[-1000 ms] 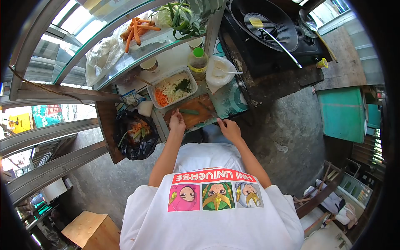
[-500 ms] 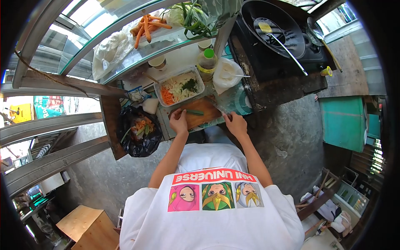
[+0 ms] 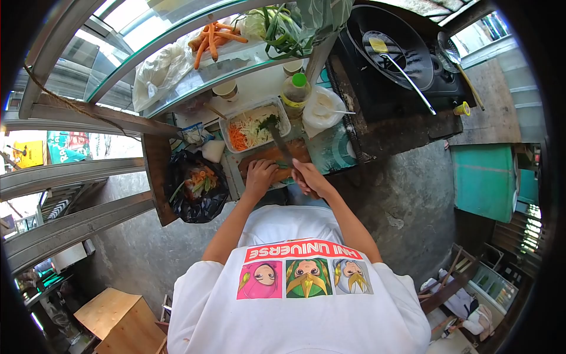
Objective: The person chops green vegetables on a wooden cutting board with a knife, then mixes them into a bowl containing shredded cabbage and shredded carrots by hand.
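Note:
My right hand [image 3: 312,180] is wrapped round the handle of a knife [image 3: 280,144], whose dark blade points away from me across the wooden cutting board [image 3: 250,158]. Curled fingers of my left hand [image 3: 261,178] press a green leafy stalk [image 3: 283,164] onto the board, just left of the knife. Most of the stalk is hidden under the fingers and blade. Just beyond the board, a clear plastic tub [image 3: 234,148] holds shredded carrot [image 3: 237,137], pale shreds and chopped greens [image 3: 269,122]; the blade's tip overlaps the greens in view.
A black bag of vegetable scraps [image 3: 197,186] stands left. Beyond the board are a green-capped bottle [image 3: 296,94] and a white bag with a spoon [image 3: 323,109]. A wok [image 3: 413,59] sits on the stove at right. Carrots [image 3: 215,38] lie on the glass shelf [image 3: 236,74] above.
My right hand has moved left and raised the knife, swinging its blade to point away over the tub's edge. My left hand has shifted slightly right, its fingers now covering the green stalk.

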### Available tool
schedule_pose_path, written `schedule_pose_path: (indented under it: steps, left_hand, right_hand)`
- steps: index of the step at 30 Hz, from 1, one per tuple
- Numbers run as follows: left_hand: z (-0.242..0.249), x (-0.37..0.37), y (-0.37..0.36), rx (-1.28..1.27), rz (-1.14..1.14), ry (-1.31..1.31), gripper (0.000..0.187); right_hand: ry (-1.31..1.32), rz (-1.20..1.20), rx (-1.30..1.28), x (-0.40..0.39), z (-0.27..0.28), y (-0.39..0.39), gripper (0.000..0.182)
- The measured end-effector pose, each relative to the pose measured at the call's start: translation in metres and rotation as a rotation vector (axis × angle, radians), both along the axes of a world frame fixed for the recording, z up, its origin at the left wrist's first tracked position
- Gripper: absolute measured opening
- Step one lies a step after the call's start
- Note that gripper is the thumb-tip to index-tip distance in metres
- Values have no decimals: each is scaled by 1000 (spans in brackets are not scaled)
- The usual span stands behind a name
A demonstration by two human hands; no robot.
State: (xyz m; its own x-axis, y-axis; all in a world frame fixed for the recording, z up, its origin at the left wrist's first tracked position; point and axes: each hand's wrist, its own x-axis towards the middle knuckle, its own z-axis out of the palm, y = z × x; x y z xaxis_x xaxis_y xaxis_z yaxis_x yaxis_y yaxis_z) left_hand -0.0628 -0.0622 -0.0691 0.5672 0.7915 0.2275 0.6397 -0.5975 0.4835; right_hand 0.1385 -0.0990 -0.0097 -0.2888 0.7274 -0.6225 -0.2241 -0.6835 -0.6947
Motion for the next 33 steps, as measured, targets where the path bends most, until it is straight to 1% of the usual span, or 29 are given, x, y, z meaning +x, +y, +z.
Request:
schedule_pose_path:
  steps: [2,4,6,8,11,13,14,16,17,19,20,22,23,25,26,28,29,31,32,33]
  left_hand:
    - [-2,1,4,22,0,-8,14]
    - [2,4,8,-58,4,44,13]
    - [6,8,11,-71,31,28,13]
    - [6,12,12,-86,58,7,13]
    - [2,16,15,-151,107,-15,14]
    - [1,18,14,-203,138,-51,15]
    - [1,20,14,-205,134,-53,15]
    - [1,26,12,-250,185,-105,15]
    - [1,29,12,-254,180,-105,15]
    - [1,37,13,-334,244,-168,15]
    - [1,39,14,-337,241,-168,15]
    - [4,43,16,-241,215,-171,15]
    - [5,43,18,-243,214,-169,15]
    - [7,40,20,-216,140,-190,15]
    - [9,38,20,-216,141,-188,15]
    - [9,33,20,-238,218,-252,16]
    - [6,29,20,-238,219,-249,16]
    - [1,22,25,-296,315,-271,18]
    - [-2,19,26,-297,316,-271,18]
    - [1,17,29,-488,326,-296,19]
  right_hand:
    - [13,-48,-50,-13,2,15,51]
    - [37,-76,-89,-13,-8,19,50]
    - [59,-107,-125,-7,-10,16,50]
    - [2,-26,-173,8,-1,-3,50]
    - [19,4,-213,41,2,-36,51]
    - [3,75,-336,62,3,-54,53]
    - [2,71,-338,65,2,-61,53]
    - [-185,-30,-329,70,-3,-71,53]
    - [-186,-35,-334,70,-9,-74,53]
    - [-254,-134,-200,66,-25,-77,52]
    - [-254,-137,-203,62,-33,-77,52]
    - [-428,-164,-48,51,-45,-74,50]
    - [-427,-165,-50,49,-50,-73,50]
    - [-573,-86,-54,46,-56,-70,53]
    - [-570,-85,-55,44,-58,-71,53]
    - [-721,-37,23,42,-61,-72,52]
    - [-719,-37,22,41,-61,-73,52]
    - [-858,1,38,41,-51,-72,51]
    - [-858,2,36,41,-45,-71,51]
    - [-871,9,40,40,-40,-70,50]
